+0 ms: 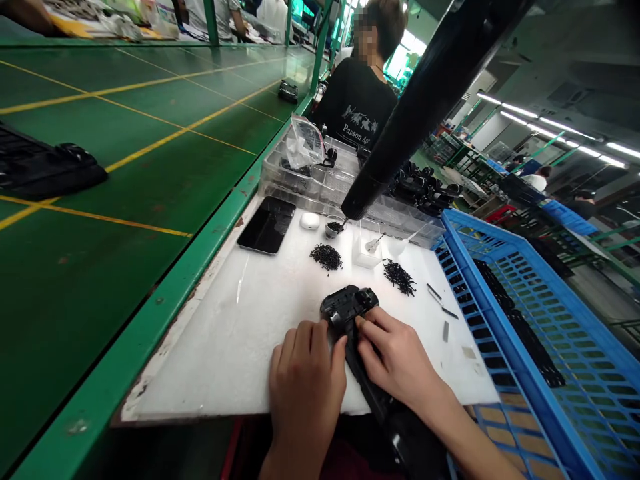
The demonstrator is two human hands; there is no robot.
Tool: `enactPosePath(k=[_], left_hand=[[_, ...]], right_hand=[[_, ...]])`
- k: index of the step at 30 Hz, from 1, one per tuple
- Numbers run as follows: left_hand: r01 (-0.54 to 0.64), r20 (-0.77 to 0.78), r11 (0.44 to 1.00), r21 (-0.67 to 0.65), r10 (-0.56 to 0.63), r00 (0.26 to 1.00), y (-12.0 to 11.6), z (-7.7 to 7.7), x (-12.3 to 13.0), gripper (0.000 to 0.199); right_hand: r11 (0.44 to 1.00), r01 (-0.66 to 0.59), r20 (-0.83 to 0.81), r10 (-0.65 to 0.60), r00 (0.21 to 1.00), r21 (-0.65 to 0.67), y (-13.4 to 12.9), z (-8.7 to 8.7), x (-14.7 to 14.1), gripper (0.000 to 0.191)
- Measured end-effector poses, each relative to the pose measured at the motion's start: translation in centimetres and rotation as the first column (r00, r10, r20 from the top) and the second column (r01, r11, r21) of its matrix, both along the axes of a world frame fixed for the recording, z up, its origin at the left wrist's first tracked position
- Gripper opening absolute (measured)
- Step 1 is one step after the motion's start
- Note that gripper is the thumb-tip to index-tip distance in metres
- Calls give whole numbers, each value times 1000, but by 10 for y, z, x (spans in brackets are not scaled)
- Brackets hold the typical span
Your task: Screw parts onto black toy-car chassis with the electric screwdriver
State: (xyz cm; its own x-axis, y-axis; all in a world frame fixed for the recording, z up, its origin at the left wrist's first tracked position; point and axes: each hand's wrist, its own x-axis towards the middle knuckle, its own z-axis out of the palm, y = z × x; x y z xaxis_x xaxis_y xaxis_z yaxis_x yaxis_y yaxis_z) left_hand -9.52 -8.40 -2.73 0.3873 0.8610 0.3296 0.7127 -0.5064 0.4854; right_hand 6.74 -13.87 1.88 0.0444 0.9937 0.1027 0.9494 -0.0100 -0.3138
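Left hand [305, 393] and right hand [395, 353] close narrow grips on a black plastic controller housing [345, 308] at their twelve o'clock; it looks light and stiff, best held by its body.

black casing [345, 307] — half hidden, blue crate [500, 248] cut off

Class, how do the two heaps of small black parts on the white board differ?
The first heap is compact and rounded; the second heap is longer and more straggling. The first heap lies nearer the phone, the second heap nearer the blue crate. Both are loose black pieces lying on the white board.
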Motion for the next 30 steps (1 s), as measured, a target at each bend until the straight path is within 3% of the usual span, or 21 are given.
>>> enactPosePath(k=[3, 6, 10, 13, 16, 21, 25, 30], left_hand=[[0, -11, 1000, -1, 0, 1000, 0, 0, 0, 12], [-10, -29, 1000, -1, 10, 1000, 0, 0, 1, 11], [-20, -41, 1000, -9, 20, 999, 0, 2, 1, 10], [-17, -40, 1000, -13, 17, 999, 0, 4, 2, 10], [-27, -51, 999, -25, 26, 998, 0, 5, 2, 10], [-29, -66, 999, -20, 28, 997, -1, 6, 2, 13], [-39, -54, 999, -10, 38, 998, -2, 4, 2, 15], [-56, -34, 998, 4, 56, 998, -4, 4, 3, 16]], right_hand=[[994, -92, 251, 103, 962, -58, -3, 7, -3, 31], [980, -178, 415, 200, 888, -92, -3, 9, -4, 26], [961, -242, 532, 276, 801, -134, 1, 3, -6, 13], [945, -286, 572, 326, 753, -162, 3, 2, -6, 14], [946, -288, 541, 320, 778, -147, 3, 5, -6, 15], [972, -235, 447, 222, 867, -27, -2, 1, -1, 40], [982, -180, 360, 152, 921, 47, -6, -6, 6, 39], [977, -199, 281, 171, 944, 74, -10, -8, 12, 45]])
